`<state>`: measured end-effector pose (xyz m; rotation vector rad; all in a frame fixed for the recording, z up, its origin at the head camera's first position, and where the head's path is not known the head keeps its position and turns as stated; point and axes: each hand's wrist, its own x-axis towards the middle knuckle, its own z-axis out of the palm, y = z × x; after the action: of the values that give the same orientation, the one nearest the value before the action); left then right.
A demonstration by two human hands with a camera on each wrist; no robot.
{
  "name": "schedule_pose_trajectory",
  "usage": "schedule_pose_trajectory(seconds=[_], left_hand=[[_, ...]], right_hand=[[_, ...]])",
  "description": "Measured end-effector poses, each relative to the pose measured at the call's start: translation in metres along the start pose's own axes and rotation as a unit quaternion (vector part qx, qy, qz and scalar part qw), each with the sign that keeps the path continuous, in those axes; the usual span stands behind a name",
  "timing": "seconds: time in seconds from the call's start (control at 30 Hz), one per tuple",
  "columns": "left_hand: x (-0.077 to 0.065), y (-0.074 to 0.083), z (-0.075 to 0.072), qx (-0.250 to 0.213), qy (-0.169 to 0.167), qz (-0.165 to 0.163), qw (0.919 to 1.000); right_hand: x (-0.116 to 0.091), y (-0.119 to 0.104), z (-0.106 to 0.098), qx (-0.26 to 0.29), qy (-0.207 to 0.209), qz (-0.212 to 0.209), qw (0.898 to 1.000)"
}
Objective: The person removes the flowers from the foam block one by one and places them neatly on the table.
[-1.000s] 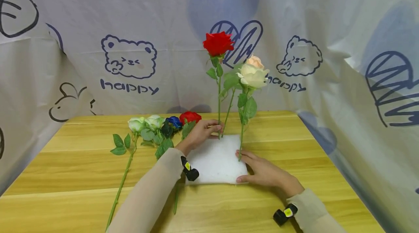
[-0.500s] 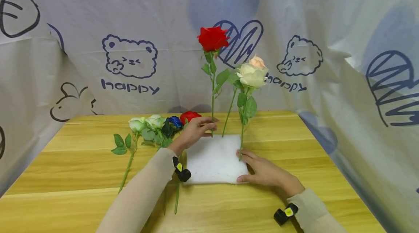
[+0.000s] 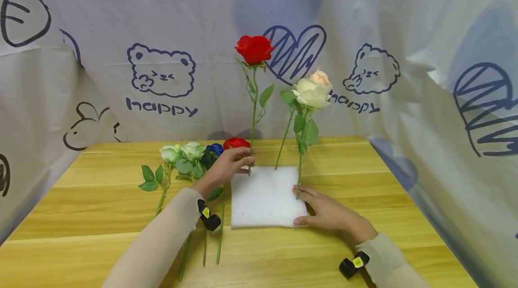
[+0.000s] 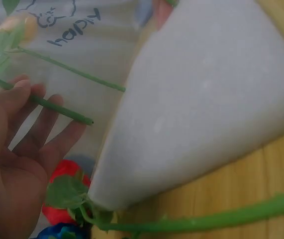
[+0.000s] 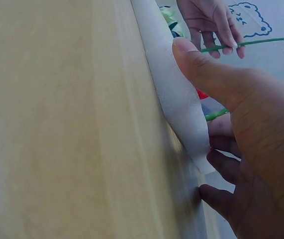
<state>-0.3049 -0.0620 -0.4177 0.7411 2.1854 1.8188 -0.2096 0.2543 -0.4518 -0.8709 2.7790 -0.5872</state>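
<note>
My left hand (image 3: 228, 165) pinches the green stem of an upright red rose (image 3: 255, 50) over the back left part of a white foam block (image 3: 265, 200). In the left wrist view the cut stem end (image 4: 84, 119) hangs free, apart from the foam. My right hand (image 3: 329, 212) grips the block's right edge, thumb near the front corner, fingers along the side. A cream-white rose (image 3: 311, 93) stands in the foam beside those fingers. Behind it a peach rose (image 3: 320, 77) stands at the back edge, its bloom partly hidden.
Left of the foam lie several roses on the wooden table (image 3: 81, 216): pale green-white ones (image 3: 170, 154), a blue one (image 3: 216, 148) and a red one (image 3: 236, 143). Their stems point toward me, partly under my left forearm. A printed curtain (image 3: 210, 23) hangs behind the table.
My left hand has carried the upright red rose leftward along the foam's back edge, away from the peach rose. My right hand and the foam have stayed put.
</note>
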Motion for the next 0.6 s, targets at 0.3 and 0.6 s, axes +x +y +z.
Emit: schedule_pose_trajectory(seconds=[0.3, 0.6], left_hand=[[-0.018, 0.003, -0.013, 0.028, 0.006, -0.007, 0.9996], [-0.033, 0.006, -0.026, 0.037, -0.004, 0.012, 0.9992]], right_hand=[[0.000, 0.000, 0.000, 0.001, -0.003, 0.007, 1.000], [0.000, 0.000, 0.000, 0.002, -0.002, 0.010, 1.000]])
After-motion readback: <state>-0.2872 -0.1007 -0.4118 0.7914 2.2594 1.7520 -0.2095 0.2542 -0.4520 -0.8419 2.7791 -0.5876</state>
